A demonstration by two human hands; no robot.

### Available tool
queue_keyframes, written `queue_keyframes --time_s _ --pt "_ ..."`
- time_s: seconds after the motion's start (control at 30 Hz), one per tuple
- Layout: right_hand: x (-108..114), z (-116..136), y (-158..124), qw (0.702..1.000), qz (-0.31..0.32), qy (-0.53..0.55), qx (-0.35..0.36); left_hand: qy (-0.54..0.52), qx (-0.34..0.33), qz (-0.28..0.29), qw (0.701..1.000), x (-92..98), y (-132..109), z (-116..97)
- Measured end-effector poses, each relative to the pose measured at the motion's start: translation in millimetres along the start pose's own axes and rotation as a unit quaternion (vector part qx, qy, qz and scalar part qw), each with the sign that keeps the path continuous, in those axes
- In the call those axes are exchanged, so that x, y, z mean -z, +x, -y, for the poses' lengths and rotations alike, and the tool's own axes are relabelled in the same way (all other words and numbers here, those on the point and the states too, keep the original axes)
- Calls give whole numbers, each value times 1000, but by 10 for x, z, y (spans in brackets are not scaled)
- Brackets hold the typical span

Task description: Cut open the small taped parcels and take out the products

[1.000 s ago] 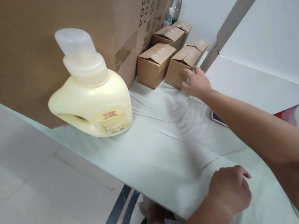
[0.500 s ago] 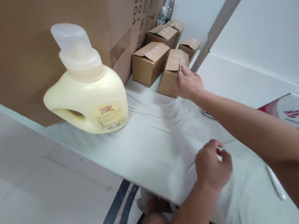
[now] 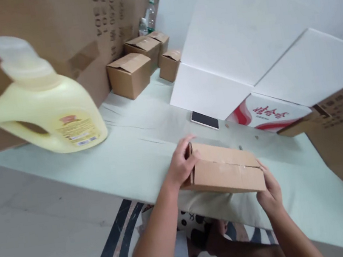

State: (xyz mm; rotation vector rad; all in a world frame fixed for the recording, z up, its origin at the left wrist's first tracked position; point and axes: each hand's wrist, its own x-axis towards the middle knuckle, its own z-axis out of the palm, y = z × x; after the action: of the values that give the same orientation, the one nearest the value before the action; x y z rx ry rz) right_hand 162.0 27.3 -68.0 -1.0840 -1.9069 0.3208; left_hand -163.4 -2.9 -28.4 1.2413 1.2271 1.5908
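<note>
The fingers of the left hand (image 3: pixel 179 168) are clamped on one end of a small cardboard box (image 3: pixel 226 169), the thumb over its edge; those of the right hand (image 3: pixel 270 186) grip the opposite end. The box is by the near edge of the tabletop (image 3: pixel 138 163) (whether it touches, I cannot tell). Beyond lies a smartphone (image 3: pixel 204 120); farther left stands a pale yellow detergent bottle (image 3: pixel 52 109).
</note>
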Motion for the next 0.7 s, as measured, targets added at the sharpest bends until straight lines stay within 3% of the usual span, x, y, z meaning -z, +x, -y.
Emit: queue_keyframes --time_s 0.03,0.1,0.2,0.27,0.33,0.43,0.53,0.7 --pt "53 -57 -148 998 -33 35 -49 -10 17 76 997 -84 -7 -3" --pt "111 -121 -332 984 -87 92 -127 -26 26 148 988 -245 -7 13" --pt "192 -168 -350 965 -118 138 -191 -41 -4 168 985 -426 49 90" --pt "281 -221 -269 965 -127 105 -205 -44 -19 175 983 -517 111 157" --pt "376 -303 -182 972 -89 4 -217 -49 -14 180 982 -601 166 218" --pt "458 -433 -95 960 42 -143 -236 -69 4 167 983 -717 204 273" --pt "463 -500 -54 944 116 -174 -254 -98 6 145 985 -801 187 276" --pt "489 -464 -3 909 158 -203 -328 -84 -4 145 986 -834 105 228"
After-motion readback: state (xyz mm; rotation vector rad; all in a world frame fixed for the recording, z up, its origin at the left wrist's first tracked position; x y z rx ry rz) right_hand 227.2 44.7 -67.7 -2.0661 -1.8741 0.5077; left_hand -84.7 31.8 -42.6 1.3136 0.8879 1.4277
